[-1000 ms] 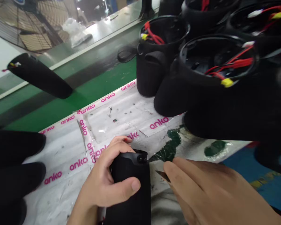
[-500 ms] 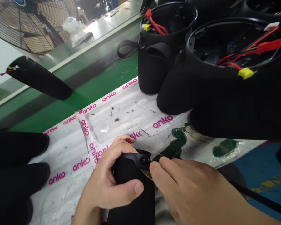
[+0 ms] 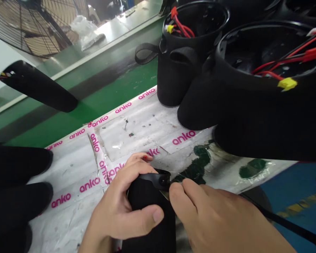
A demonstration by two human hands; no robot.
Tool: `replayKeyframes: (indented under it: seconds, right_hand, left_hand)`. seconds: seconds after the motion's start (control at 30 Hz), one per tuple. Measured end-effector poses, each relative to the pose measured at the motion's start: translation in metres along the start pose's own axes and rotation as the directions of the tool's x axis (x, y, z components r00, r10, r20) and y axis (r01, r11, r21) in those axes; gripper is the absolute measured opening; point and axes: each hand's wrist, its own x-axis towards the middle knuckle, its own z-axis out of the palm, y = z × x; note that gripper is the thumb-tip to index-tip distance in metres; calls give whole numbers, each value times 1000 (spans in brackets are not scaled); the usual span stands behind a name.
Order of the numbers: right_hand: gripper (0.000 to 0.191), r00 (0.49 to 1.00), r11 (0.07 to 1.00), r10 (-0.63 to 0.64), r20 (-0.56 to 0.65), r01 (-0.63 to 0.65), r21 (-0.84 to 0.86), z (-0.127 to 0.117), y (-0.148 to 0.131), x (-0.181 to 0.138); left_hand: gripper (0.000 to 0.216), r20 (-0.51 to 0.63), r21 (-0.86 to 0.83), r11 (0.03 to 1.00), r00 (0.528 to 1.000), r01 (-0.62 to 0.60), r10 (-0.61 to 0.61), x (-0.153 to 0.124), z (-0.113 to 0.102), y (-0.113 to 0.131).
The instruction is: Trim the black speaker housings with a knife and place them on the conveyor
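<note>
A black fabric-covered cylinder (image 3: 150, 221) with a black plastic end piece (image 3: 158, 180) is at the bottom middle, its near part cut off by the frame. My left hand (image 3: 129, 207) wraps round its far end, thumb on the near side and fingers over the far side. A small red bit shows by those fingertips. Fingers curled, my right hand (image 3: 208, 211) is closed against the right edge of the end piece, beside a small dark hole. A thin pale sliver shows just under its fingertips; whatever it pinches is mostly hidden.
Several black cylinders (image 3: 171, 77) with red wires and yellow connectors stand at the right. More dark cylinders (image 3: 18, 200) are at the left. Another cylinder (image 3: 39, 86) stands on the green surface (image 3: 116, 91). Foam sheeting with pink-lettered tape (image 3: 137, 130) covers the table. A fan (image 3: 37, 28) is behind.
The view has shifted slightly, so the surrounding cylinders appear displaced. Both hands keep nearly the same places on the cylinder; my right hand's fingers sit a touch lower.
</note>
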Motion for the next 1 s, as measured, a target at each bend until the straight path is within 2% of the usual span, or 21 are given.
replayKeyframes:
  seconds: [0.2,0.33,0.53,0.67,0.83,1.0]
  right_hand:
    - [36,995,986,19,-103,-1,167,0,9,2]
    - [38,985,985,16,-171,14,169,4,10,0]
    - [45,990,983,26,-137,0,182,3,6,-2]
    - [38,996,976,68,-56,-55,209,-6,6,1]
    - [36,992,981,119,-44,-111,159,-11,3,6]
    - [34,994,987,95,-46,-88,133,-12,7,5]
  left_hand:
    - [36,-39,-1,1000,999,29,-29,-2,1,1]
    - [34,-23,-10,999,999,32,-32,-1,1,0]
    - [33,-41,-4,1000,999,28,-28,0,3,0]
    - [34,-40,16,1000,999,5,-5,0,3,-1]
    - [37,-23,42,999,999,-35,36,0,1,-1]
    - [37,-3,31,999,999,-42,43,1,0,0]
